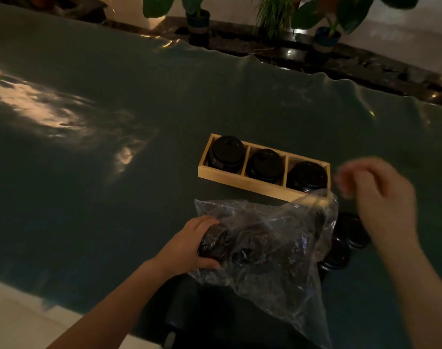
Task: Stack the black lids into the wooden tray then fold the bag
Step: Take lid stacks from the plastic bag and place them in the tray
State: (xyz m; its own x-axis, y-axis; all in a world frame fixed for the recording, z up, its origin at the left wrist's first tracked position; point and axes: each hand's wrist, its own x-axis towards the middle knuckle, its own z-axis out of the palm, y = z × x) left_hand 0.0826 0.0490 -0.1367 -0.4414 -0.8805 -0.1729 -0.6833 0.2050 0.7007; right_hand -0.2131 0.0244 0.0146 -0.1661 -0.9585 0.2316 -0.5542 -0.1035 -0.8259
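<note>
Single head-worn wide-angle view, forward and down, close over the table (119, 202).

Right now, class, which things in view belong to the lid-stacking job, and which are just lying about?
Job: wooden tray; stacked black lids in its three compartments; clear plastic bag, gripped by the left hand; loose black lids beside the bag; right hand, blurred, near the bag's top corner.
Lying about: potted plants; green table cover.

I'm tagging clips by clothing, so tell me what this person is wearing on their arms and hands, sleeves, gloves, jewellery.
Both forearms are bare, no sleeves in view. The left hand and right hand wear no gloves; no watch or bracelet shows. The right hand is blurred, so rings are uncertain.
</note>
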